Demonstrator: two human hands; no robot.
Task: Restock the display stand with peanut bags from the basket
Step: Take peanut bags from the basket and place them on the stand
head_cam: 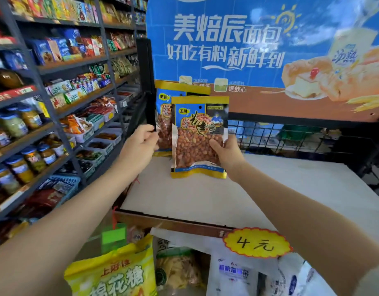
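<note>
Hiding most of a second peanut bag [163, 116] behind it, the front peanut bag [198, 137] stands upright on the display stand's shelf [269, 189] — the right hand [226, 153] pinches its lower right edge. Left hand [139, 144] curls around the rear bag's left edge. A price tag [257, 242] hangs below; snack racks [56, 103] stand leftward.

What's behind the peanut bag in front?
A second peanut bag stands behind the front bag, held by the left hand. Its right part is covered.
</note>
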